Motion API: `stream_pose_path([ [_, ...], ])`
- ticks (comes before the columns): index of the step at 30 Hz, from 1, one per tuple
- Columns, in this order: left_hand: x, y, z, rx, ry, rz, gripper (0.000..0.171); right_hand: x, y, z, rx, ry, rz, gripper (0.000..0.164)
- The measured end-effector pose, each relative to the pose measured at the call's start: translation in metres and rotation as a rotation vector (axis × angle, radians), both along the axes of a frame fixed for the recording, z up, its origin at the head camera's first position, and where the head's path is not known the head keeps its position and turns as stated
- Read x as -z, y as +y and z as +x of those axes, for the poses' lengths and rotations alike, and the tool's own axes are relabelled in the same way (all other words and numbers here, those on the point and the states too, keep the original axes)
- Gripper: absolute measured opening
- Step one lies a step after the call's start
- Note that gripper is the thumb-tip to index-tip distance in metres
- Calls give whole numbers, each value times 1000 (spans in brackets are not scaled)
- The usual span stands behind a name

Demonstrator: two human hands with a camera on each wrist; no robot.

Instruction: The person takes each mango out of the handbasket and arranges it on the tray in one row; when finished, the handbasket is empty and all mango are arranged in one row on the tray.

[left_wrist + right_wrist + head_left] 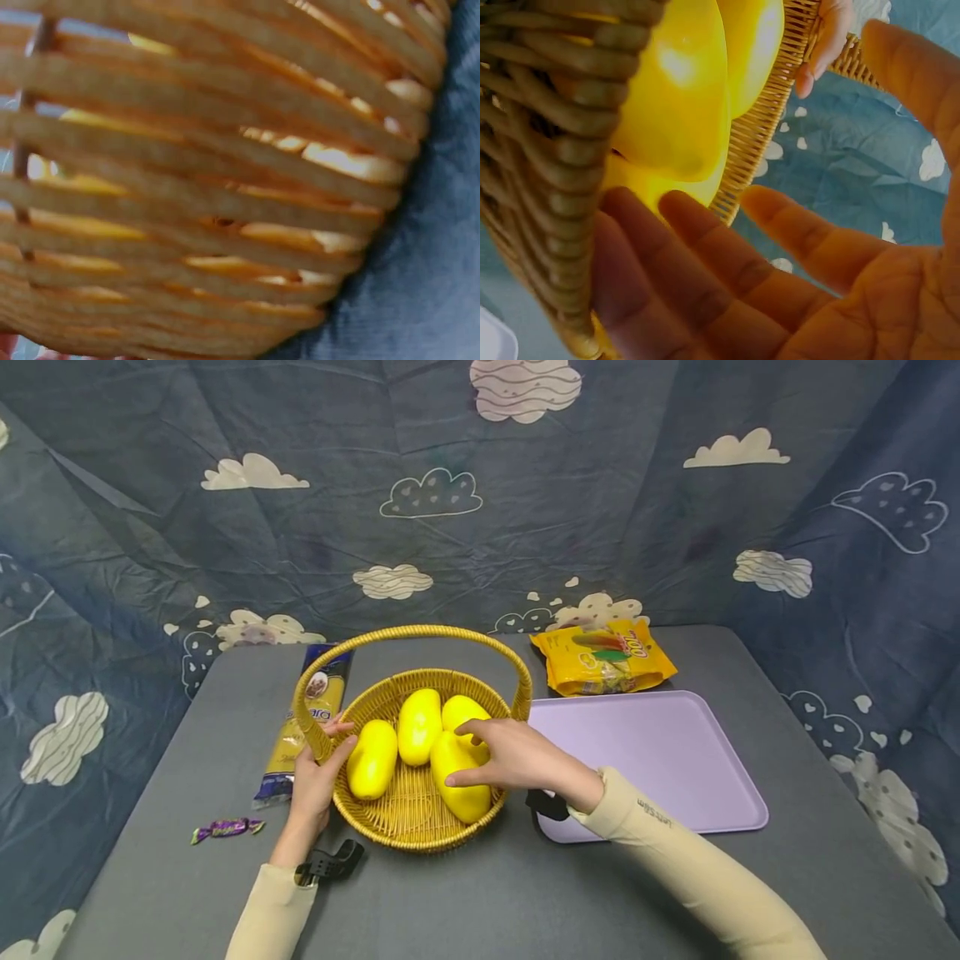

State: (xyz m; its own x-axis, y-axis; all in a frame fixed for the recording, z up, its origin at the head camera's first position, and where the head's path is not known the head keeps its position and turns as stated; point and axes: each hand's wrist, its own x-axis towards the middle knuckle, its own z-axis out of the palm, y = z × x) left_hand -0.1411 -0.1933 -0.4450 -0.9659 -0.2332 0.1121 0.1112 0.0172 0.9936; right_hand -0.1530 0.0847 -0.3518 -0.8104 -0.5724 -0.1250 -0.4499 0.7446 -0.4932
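Note:
A round wicker basket point(416, 839) with a tall arched handle point(420, 632) stands mid-table in the head view. Several yellow mangoes point(372, 760) lie inside. My left hand point(311, 785) grips the basket's left rim near the handle's foot; the left wrist view shows mostly blurred wicker wall point(187, 172). Over the basket's right side, my right hand point(517, 756) reaches in above the nearest mango point(461, 777). In the right wrist view its fingers point(727, 262) are extended and the thumb spreads apart, close to the mangoes point(675, 97). Whether they touch one I cannot tell.
A lilac tray point(645, 760) lies to the right, partly under my right forearm. Behind it sits a yellow mango-printed bag point(603, 657). On the left are a blue-and-yellow packet point(285, 752), partly behind the basket, and a purple wrapped candy point(227, 829).

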Motion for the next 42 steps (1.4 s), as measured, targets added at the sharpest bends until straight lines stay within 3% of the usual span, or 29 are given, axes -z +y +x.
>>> stream_pose_path([
  [5, 2, 1, 2, -24, -54, 25, 24, 0, -4, -3, -7, -55, 72, 79],
  [10, 5, 3, 4, -38, -62, 40, 16, 2, -7, -6, -13, -83, 105, 82],
  [24, 8, 5, 1, -59, -8, 11, 15, 4, -28, -11, -6, -97, 195, 88],
  [31, 5, 5, 1, -68, -25, -28, 17, 7, -38, -14, -20, -104, 269, 88],
  [42, 8, 2, 3, -81, 15, -4, 12, 9, -48, -17, -28, -92, 306, 85],
])
